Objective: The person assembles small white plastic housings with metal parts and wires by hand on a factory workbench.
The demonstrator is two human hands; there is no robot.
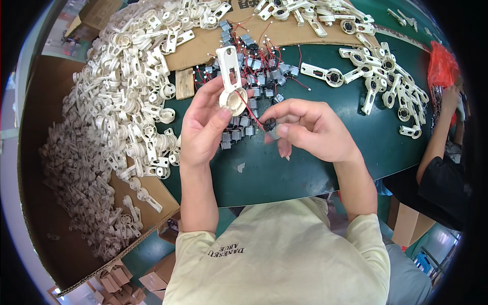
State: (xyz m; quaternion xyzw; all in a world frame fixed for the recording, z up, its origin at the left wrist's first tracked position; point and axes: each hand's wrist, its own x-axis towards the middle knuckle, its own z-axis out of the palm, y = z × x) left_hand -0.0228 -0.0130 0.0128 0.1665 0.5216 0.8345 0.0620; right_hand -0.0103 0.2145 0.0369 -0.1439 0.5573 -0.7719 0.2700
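Note:
My left hand (204, 122) is closed on a cream plastic housing (232, 101), a long slotted handle with a round cup at its lower end. The thumb presses beside the cup. My right hand (315, 129) pinches a small motor (271, 128) with a dark end, just right of the housing. Red wires (248, 108) run from the motor up to the cup of the housing. The motor is apart from the cup. Behind both hands lies a heap of small grey motors (262, 79) with red wires on the green table (264, 178).
A big carton (48, 101) of cream housings (129, 91) stands at the left. More housings with dark round centres (373, 71) lie at the right. A wooden block (184, 84) sits near the motors. Another person's arm (439, 127) reaches toward a red bag (441, 63) at the far right.

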